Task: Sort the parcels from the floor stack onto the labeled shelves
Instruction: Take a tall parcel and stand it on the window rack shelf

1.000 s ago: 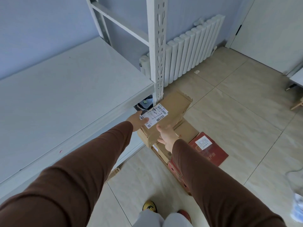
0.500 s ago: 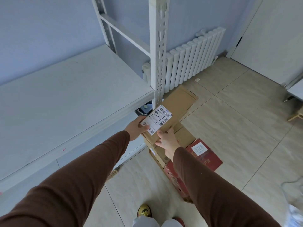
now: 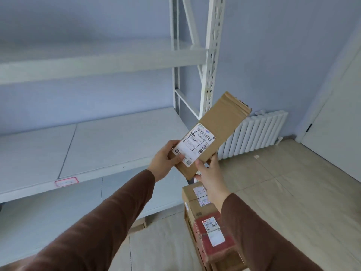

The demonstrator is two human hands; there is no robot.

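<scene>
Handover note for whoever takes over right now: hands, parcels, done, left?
Left hand: grip on the near left edge of the long brown parcel, thumb on its white label.
Right hand: grip on its near end from below.
Parcel is held in the air, tilted, in front of the shelf post.
Floor stack: at least one brown and one red parcel remain.
Shelves in view hold no parcels.
Left: match it to a shelf tag, place, continue.

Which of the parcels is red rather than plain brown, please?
The red parcel at the near end of the floor stack; the others are plain brown cardboard.
</scene>
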